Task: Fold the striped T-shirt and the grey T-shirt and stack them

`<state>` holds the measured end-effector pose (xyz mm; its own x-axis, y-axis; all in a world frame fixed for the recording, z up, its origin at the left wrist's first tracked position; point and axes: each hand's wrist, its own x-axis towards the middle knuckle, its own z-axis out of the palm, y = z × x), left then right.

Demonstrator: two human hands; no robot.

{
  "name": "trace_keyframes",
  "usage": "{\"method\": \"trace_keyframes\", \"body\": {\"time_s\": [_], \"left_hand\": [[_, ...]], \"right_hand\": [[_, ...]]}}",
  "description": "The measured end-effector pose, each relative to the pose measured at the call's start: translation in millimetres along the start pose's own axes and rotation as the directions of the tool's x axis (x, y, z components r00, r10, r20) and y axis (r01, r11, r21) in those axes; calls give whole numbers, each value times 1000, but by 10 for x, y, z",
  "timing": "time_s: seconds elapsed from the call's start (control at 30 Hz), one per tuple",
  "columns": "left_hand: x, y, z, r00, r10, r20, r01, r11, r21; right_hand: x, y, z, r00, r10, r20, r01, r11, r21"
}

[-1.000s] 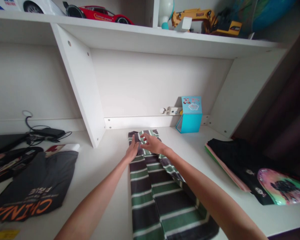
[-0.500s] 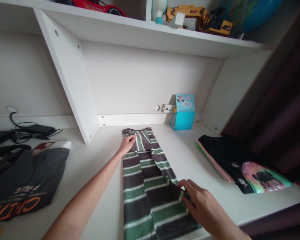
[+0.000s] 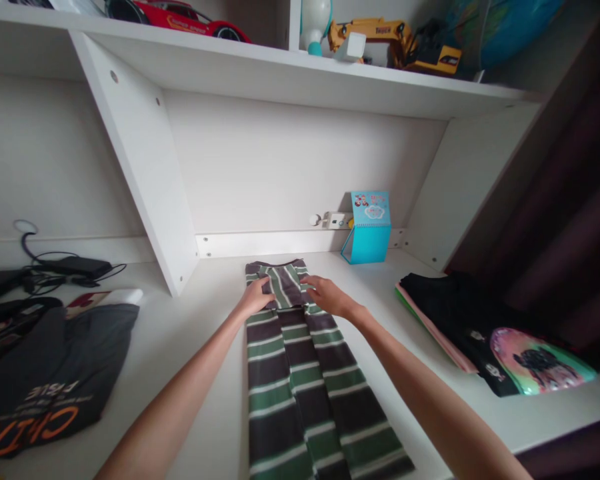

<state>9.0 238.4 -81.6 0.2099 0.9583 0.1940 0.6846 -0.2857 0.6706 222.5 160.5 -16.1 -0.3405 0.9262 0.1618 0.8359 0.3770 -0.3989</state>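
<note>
Head view: the striped top (image 3: 273, 383) lies lengthwise on the white desktop (image 3: 225, 400), its narrow end towards the back board, its near end running out of frame. My left hand (image 3: 255, 298) rests at the left edge of the short folded panel (image 3: 283, 285), thumb and fingers apart; my right hand (image 3: 331, 297) meets its right edge, fingers loosely bent. Whether either pinches fabric, I cannot tell. To my left lies a dark grey shirt (image 3: 100, 353) with orange lettering; to my right, a black top (image 3: 443, 317) on pink and green cloth; behind, a blue desk calendar (image 3: 371, 244).

Likely faults, in my judgement: uneven pulling by my two hands could skew the panel, and a sleeve or forearm brushing the long right-hand fold could lift it and leave creases.

Obscured: my fingertips merge with the dark stripes; the layers beneath the panel are hidden; the orange lettering is cut off at the left border
</note>
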Motion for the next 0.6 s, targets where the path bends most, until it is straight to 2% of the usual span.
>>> {"method": "trace_keyframes", "body": {"time_s": [0.1, 0.17, 0.3, 0.43, 0.47, 0.53, 0.6], "left_hand": [[-39, 42, 12, 999, -3, -36, 4, 1000, 26], [-61, 64, 30, 998, -1, -59, 4, 999, 49], [-77, 99, 19, 995, -51, -84, 61, 991, 120], [-70, 174, -138, 989, -126, 78, 108, 974, 201], [-68, 199, -179, 989, -127, 80, 104, 964, 244], [-63, 236, -218, 996, -88, -26, 92, 932, 350], [-59, 233, -180, 992, 24, -127, 34, 900, 435]], "right_hand": [[542, 124, 304, 996, 66, -52, -69, 996, -60], [738, 191, 482, 992, 108, -60, -113, 990, -86], [863, 319, 724, 971, 231, -60, -236, 967, -101], [903, 379, 797, 947, 315, -54, -319, 942, -107], [919, 383, 792, 945, 323, -56, -328, 938, -110], [958, 386, 770, 943, 324, -74, -331, 936, -122], [996, 396, 757, 948, 306, -92, -317, 939, -137]]}}
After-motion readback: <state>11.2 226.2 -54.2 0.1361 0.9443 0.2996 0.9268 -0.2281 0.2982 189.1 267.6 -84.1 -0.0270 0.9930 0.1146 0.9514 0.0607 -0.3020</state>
